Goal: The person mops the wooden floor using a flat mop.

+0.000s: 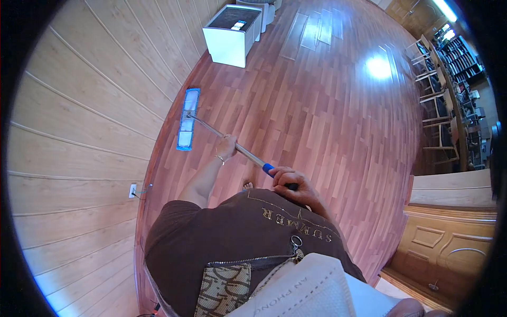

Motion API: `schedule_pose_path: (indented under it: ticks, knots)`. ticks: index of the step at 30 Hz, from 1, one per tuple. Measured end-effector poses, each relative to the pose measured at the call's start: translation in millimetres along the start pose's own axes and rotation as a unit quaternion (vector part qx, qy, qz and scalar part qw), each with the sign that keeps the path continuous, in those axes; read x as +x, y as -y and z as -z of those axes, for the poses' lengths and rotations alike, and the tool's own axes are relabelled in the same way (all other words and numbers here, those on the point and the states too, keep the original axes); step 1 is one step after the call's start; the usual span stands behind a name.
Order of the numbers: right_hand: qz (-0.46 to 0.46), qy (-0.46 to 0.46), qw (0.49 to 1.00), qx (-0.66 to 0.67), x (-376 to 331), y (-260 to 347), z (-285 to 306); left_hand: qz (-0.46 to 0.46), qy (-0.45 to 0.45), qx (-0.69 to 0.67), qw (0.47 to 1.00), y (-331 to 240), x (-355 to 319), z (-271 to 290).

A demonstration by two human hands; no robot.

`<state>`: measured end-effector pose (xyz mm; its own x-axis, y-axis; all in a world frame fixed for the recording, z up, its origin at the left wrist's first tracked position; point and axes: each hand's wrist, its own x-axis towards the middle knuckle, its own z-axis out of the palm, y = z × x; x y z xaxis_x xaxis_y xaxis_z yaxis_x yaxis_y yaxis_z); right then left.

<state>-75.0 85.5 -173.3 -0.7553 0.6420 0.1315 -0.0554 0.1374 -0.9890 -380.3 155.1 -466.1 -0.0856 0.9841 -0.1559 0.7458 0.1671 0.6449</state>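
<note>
A flat mop with a long blue and white head (186, 122) lies on the wood-look floor (296, 121), close to the panelled wall on the left. Its metal pole (250, 155) slants from the head back toward my body. Partway along the pole, my left hand (226, 147) is closed round it, a bracelet on the wrist. Nearer to me, my right hand (293, 183) grips the pole's end, by the blue collar (268, 168) and the dark grip (291, 186). Both hands are on the same pole.
The panelled wall (90, 127) runs down the left, with a white socket (132, 190) and a cable low on it. A white dark-topped table (227, 45) stands ahead against that wall. Several chairs (439, 127) line a counter at right. A wooden door (449, 245) is at lower right.
</note>
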Motion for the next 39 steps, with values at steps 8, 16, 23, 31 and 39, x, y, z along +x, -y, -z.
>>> schedule_pose_path:
  ticks: [8,16,23,31,39]
  knots:
    - [0.036,-0.077,0.988,-0.131,-21.0,49.5,23.4,-0.175,-0.005,0.086,0.981,-142.5,-19.4,47.5]
    - [0.105,-0.047,0.951,-0.286,-51.2,146.2,21.8,-0.307,0.066,0.012,0.949,-195.1,-20.0,-4.7]
    - [0.233,0.016,0.884,-0.405,-95.0,219.4,13.8,-0.422,0.243,0.044,0.872,-292.1,-74.3,-12.1]
    - [0.315,0.038,0.862,-0.395,-99.4,257.4,-38.0,-0.513,0.438,0.070,0.735,-338.0,-122.7,3.7]
    - [0.368,0.010,0.905,-0.211,-85.4,209.0,-49.0,-0.504,0.390,0.048,0.769,-321.3,-113.0,8.4]
